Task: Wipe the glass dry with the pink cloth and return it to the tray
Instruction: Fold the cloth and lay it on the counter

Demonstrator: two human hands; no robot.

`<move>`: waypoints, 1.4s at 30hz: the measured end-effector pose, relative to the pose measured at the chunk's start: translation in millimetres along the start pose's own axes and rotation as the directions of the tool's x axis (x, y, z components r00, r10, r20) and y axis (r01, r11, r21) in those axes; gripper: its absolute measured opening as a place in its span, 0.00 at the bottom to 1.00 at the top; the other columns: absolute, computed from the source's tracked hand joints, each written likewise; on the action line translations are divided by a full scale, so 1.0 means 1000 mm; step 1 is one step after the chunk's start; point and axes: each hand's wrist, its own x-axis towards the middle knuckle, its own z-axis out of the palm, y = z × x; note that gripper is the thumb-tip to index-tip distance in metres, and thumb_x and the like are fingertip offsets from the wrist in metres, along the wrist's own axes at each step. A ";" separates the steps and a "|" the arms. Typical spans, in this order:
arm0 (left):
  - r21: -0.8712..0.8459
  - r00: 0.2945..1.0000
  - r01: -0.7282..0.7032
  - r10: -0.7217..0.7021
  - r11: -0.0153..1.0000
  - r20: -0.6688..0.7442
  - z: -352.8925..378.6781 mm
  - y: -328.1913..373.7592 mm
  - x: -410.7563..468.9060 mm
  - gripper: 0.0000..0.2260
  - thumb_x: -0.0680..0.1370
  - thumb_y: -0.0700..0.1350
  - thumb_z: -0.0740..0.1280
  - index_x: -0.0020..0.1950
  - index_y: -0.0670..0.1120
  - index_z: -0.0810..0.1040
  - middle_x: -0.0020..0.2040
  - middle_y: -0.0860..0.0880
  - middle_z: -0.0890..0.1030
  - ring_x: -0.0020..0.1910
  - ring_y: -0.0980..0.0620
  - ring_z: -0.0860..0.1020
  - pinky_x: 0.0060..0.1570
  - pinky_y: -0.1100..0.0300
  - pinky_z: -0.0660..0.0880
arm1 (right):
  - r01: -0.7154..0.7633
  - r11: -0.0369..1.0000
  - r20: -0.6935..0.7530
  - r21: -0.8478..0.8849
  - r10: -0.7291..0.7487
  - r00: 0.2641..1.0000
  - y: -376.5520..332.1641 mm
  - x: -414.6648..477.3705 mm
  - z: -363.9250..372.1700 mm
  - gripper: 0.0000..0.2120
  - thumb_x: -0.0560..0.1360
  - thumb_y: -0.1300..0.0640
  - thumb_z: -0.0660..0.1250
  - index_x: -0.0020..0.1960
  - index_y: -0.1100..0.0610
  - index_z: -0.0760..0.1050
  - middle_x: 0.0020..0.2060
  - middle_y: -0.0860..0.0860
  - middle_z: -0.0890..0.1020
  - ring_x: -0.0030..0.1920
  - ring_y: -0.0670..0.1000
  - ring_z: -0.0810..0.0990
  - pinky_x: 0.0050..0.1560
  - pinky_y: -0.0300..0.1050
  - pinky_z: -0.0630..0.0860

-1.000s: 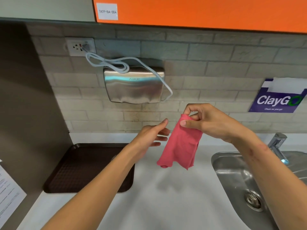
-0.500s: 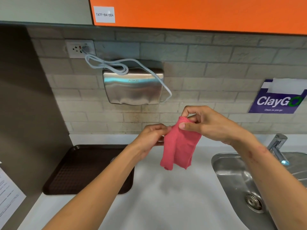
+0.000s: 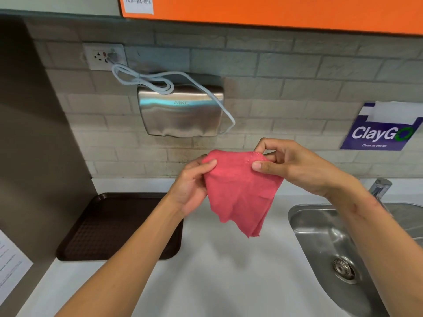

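Note:
The pink cloth [image 3: 242, 193] hangs spread in the air above the white counter, held at its top edge by both hands. My left hand [image 3: 192, 186] grips the cloth's left corner with thumb over the fabric. My right hand [image 3: 295, 165] pinches the right corner between thumb and fingers. A dark brown tray [image 3: 109, 227] lies on the counter at the left, partly behind my left forearm. No glass shows in this view; my left arm covers the tray's right part.
A steel sink [image 3: 325, 239] with drain and tap [image 3: 380, 186] sits at the right. A steel hand dryer [image 3: 180, 110] with a white cable hangs on the tiled wall. White counter [image 3: 219, 271] lies below the hands. Papers hang at the left edge.
My left hand moved from open beside the cloth to gripping its left corner. Both hands drew the cloth wider. The view shifted slightly downward.

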 end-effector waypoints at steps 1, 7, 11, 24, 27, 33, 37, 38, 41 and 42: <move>0.023 0.999 -0.017 0.018 1.000 -0.035 -0.004 0.000 -0.003 0.11 0.78 0.40 0.68 0.58 0.37 0.79 0.48 0.44 0.83 0.49 0.50 0.81 0.51 0.58 0.78 | -0.012 1.000 -0.001 0.009 0.012 1.000 0.007 0.000 0.000 0.08 0.77 0.55 0.73 0.50 0.58 0.78 0.39 0.53 0.88 0.37 0.47 0.85 0.40 0.35 0.80; 0.251 0.994 0.007 0.021 0.968 -0.105 -0.034 -0.011 -0.026 0.16 0.76 0.25 0.69 0.42 0.46 0.71 0.40 0.48 0.76 0.38 0.54 0.76 0.42 0.63 0.73 | -0.093 0.995 -0.017 -0.039 0.092 0.996 0.056 0.010 0.019 0.08 0.80 0.56 0.73 0.54 0.60 0.80 0.46 0.63 0.89 0.43 0.52 0.85 0.45 0.42 0.81; 0.375 0.986 0.127 -0.076 0.918 -0.148 -0.056 -0.027 -0.047 0.17 0.74 0.23 0.71 0.46 0.45 0.73 0.41 0.43 0.79 0.37 0.51 0.78 0.43 0.62 0.76 | -0.166 0.981 0.014 -0.098 0.169 0.986 0.095 0.011 0.037 0.04 0.82 0.60 0.72 0.55 0.61 0.81 0.48 0.66 0.88 0.43 0.54 0.82 0.50 0.49 0.77; 0.765 0.796 0.451 0.179 0.460 -0.578 -0.141 -0.167 -0.073 0.19 0.73 0.34 0.79 0.62 0.42 0.79 0.55 0.46 0.80 0.49 0.49 0.81 0.50 0.60 0.80 | -0.521 0.781 -0.132 -0.345 0.509 0.851 0.266 0.032 0.119 0.19 0.79 0.57 0.76 0.67 0.61 0.79 0.55 0.56 0.81 0.54 0.55 0.80 0.56 0.47 0.77; 0.881 0.866 0.392 0.218 0.265 -0.451 -0.154 -0.195 -0.093 0.13 0.75 0.35 0.77 0.57 0.45 0.82 0.52 0.52 0.79 0.51 0.50 0.81 0.55 0.54 0.82 | -0.510 0.704 -0.230 -0.495 0.459 0.858 0.286 0.011 0.146 0.18 0.79 0.54 0.74 0.68 0.56 0.79 0.63 0.57 0.80 0.65 0.59 0.80 0.63 0.47 0.74; 0.967 0.935 0.217 -0.257 -0.135 -0.246 -0.177 -0.225 -0.109 0.34 0.78 0.50 0.74 0.82 0.52 0.66 0.83 0.49 0.64 0.80 0.45 0.65 0.80 0.47 0.63 | -0.300 0.624 -0.013 -0.722 0.422 0.907 0.304 -0.010 0.213 0.35 0.81 0.42 0.69 0.82 0.57 0.64 0.82 0.59 0.65 0.80 0.62 0.67 0.79 0.55 0.66; 0.962 0.896 0.090 -0.400 -0.259 -0.191 -0.182 -0.225 -0.094 0.44 0.80 0.61 0.70 0.87 0.50 0.48 0.88 0.48 0.47 0.86 0.49 0.48 0.83 0.49 0.46 | -0.249 0.491 0.040 -0.835 0.505 0.862 0.316 -0.009 0.231 0.49 0.82 0.34 0.62 0.86 0.62 0.44 0.86 0.65 0.44 0.86 0.68 0.42 0.85 0.64 0.43; 0.954 0.884 0.074 -0.424 -0.289 -0.197 -0.183 -0.223 -0.090 0.45 0.79 0.63 0.69 0.87 0.49 0.47 0.88 0.47 0.47 0.86 0.48 0.47 0.83 0.48 0.45 | -0.261 0.494 0.044 -0.829 0.524 0.851 0.318 -0.007 0.231 0.50 0.82 0.33 0.62 0.86 0.63 0.41 0.86 0.65 0.42 0.85 0.69 0.40 0.84 0.64 0.42; 0.937 0.865 0.073 -0.446 -0.340 -0.229 -0.181 -0.219 -0.080 0.48 0.77 0.66 0.70 0.87 0.49 0.47 0.88 0.46 0.46 0.86 0.47 0.48 0.83 0.48 0.48 | -0.280 0.547 0.081 -0.789 0.544 0.835 0.324 0.002 0.218 0.57 0.79 0.32 0.67 0.86 0.63 0.37 0.85 0.64 0.38 0.85 0.68 0.38 0.85 0.63 0.43; 0.934 0.865 0.082 -0.441 -0.348 -0.240 -0.179 -0.219 -0.076 0.49 0.77 0.67 0.70 0.87 0.49 0.47 0.88 0.46 0.46 0.86 0.46 0.49 0.82 0.48 0.49 | -0.269 0.563 0.100 -0.781 0.538 0.837 0.326 0.006 0.212 0.58 0.78 0.32 0.68 0.86 0.62 0.37 0.85 0.64 0.38 0.85 0.67 0.37 0.85 0.63 0.44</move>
